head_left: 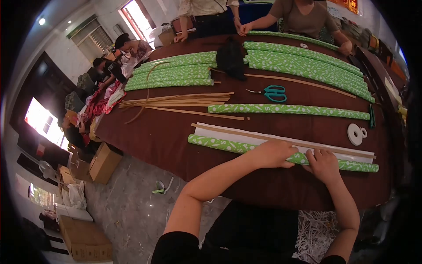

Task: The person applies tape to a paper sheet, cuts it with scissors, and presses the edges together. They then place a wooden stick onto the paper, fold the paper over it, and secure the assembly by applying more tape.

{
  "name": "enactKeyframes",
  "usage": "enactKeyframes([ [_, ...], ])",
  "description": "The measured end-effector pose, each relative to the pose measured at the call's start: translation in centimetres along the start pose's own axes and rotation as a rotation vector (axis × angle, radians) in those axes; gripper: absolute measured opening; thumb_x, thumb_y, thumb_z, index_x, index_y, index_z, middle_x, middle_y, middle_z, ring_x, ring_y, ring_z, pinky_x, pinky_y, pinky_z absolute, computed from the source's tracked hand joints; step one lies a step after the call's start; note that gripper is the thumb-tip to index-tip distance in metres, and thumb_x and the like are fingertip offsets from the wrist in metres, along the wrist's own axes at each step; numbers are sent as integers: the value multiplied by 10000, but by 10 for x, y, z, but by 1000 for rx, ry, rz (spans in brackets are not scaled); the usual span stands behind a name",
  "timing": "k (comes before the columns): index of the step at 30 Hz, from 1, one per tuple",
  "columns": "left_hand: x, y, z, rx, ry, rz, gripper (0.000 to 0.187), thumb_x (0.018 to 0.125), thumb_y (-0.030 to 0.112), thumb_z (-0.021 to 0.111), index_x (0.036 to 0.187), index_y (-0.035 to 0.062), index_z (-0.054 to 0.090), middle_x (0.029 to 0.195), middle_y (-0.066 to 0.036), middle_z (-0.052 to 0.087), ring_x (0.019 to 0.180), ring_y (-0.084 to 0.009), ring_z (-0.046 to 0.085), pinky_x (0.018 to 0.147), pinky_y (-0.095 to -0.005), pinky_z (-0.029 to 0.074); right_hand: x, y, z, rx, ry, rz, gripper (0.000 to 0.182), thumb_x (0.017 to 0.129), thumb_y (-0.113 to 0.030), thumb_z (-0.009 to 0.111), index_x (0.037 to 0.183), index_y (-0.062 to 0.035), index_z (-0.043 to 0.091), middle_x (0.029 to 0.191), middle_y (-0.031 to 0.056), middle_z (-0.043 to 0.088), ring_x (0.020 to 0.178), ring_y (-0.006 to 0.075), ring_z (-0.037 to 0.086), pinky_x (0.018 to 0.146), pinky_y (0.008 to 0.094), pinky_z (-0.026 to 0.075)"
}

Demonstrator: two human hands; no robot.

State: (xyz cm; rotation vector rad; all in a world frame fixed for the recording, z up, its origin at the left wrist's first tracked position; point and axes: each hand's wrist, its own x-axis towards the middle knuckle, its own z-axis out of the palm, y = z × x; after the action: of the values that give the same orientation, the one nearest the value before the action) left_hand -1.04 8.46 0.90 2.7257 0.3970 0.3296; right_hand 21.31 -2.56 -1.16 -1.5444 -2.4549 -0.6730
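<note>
A green patterned paper roll (220, 143) lies near the table's front edge, with a white sheet (228, 133) showing behind it and a brown strip (334, 150) along that sheet. My left hand (276, 155) is closed round the middle of the roll. Just to its right, my right hand (323, 163) grips the same roll, fingers bent over its top. Behind them lies another green roll (285, 110). Teal-handled scissors (275, 93) rest beyond it. White tape rolls (355, 134) lie at the right.
Brown strips (176, 101) lie left on the brown table (154, 136). Stacked green rolls (176, 70) and more rolls (303, 64) lie farther back, a black cloth (230, 58) between them. Two people stand or sit across the table; others sit at left. Cardboard boxes (104, 163) stand on the floor.
</note>
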Motion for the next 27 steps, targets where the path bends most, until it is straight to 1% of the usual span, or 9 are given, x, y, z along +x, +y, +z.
enactKeyframes([
  [5, -1, 6, 16, 356, 325, 192, 573, 731, 250, 757, 1223, 10, 586, 877, -96, 582, 790, -253, 608, 687, -360, 524, 2, 3, -10, -49, 15, 16, 505, 662, -377, 779, 1008, -75, 569, 818, 74, 575, 735, 242, 621, 637, 362, 511],
  [7, 1, 16, 19, 474, 403, 171, 543, 725, 248, 756, 1188, 17, 590, 855, -88, 577, 783, -238, 600, 684, -345, 516, 1, 5, -8, 8, 10, 42, 490, 683, -391, 769, 1003, -82, 564, 824, 77, 579, 715, 240, 625, 621, 362, 512],
  [9, 2, 11, 27, 477, 349, 104, 465, 747, 245, 750, 1122, 20, 591, 848, -95, 582, 797, -253, 607, 687, -357, 514, 1, 2, -10, 39, -53, 95, 465, 713, -409, 747, 997, -93, 559, 801, 69, 580, 698, 243, 632, 595, 356, 511],
  [11, 0, 15, 22, 412, 307, 126, 403, 768, 230, 747, 1071, 24, 579, 861, -108, 595, 813, -270, 611, 694, -371, 515, 2, 3, -13, 49, -3, 47, 449, 729, -428, 728, 983, -100, 554, 767, 57, 572, 679, 237, 636, 566, 350, 507],
  [13, -1, 16, 23, 439, 293, 123, 388, 772, 260, 729, 1060, 38, 590, 850, -87, 580, 826, -243, 593, 693, -343, 517, 0, 3, -11, 1, 52, 27, 433, 746, -442, 707, 962, -104, 544, 723, 43, 557, 652, 224, 630, 545, 341, 500],
  [19, 0, 22, 21, 401, 249, 92, 362, 774, 235, 727, 1025, 21, 575, 868, -105, 577, 845, -265, 573, 743, -371, 495, 1, 7, -7, 36, 155, -34, 398, 757, -446, 690, 869, -102, 523, 673, 33, 539, 587, 214, 609, 521, 329, 490],
  [20, 0, 24, 21, 390, 252, 112, 362, 774, 235, 727, 1025, 21, 575, 868, -105, 577, 845, -265, 573, 743, -371, 495, 0, 5, -6, 7, 163, -13, 387, 755, -443, 689, 820, -104, 512, 687, 22, 529, 633, 195, 595, 536, 319, 478],
  [23, 2, 29, 17, 435, 229, 102, 326, 775, 221, 723, 980, 22, 565, 893, -115, 562, 881, -281, 551, 762, -391, 470, 4, 10, -2, 3, 241, -106, 374, 754, -439, 688, 804, -111, 514, 728, 8, 526, 695, 173, 566, 563, 304, 466],
  [27, 3, 31, 17, 404, 246, 80, 296, 775, 195, 724, 951, 21, 562, 920, -121, 543, 891, -288, 535, 758, -394, 458, 2, 9, -1, -25, 233, -97, 363, 755, -436, 686, 791, -120, 513, 773, -1, 531, 741, 160, 541, 584, 294, 456],
])
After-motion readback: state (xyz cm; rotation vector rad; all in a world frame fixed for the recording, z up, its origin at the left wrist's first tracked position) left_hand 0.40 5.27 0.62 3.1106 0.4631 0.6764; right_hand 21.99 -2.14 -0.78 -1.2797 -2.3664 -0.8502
